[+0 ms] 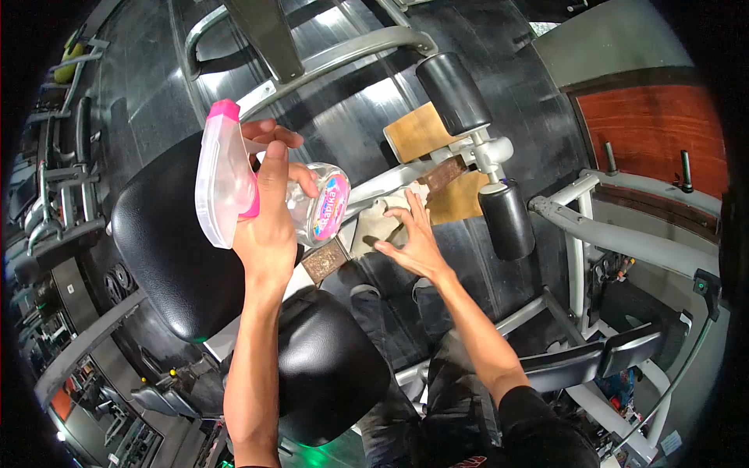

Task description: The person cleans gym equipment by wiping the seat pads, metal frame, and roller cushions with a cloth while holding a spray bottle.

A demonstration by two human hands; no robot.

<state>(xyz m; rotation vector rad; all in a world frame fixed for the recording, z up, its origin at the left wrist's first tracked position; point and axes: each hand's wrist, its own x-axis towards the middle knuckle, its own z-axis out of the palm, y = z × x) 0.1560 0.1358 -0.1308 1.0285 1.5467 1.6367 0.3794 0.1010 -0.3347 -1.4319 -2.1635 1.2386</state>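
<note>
My left hand (269,207) is wrapped round the neck of a clear spray bottle (300,207) with a white and pink trigger head and a pink label reading "Rapika". The bottle is tilted above the bench frame. My right hand (417,246) rests on a pale grey cloth (377,224), fingers spread and thumb apart from them. Under the cloth runs a metal bar of the exercise bench, with a rusty brown section (326,261) near the bottle and another brown section (446,173) beyond my fingertips. Part of the bar is hidden by the cloth and my hand.
Black padded seats (328,366) lie beneath and beside my left arm. Two black foam rollers (454,93) stand at the bar's far end, near a wooden board (417,132). Grey machine frames (624,226) rise on the right. My legs are below the bar.
</note>
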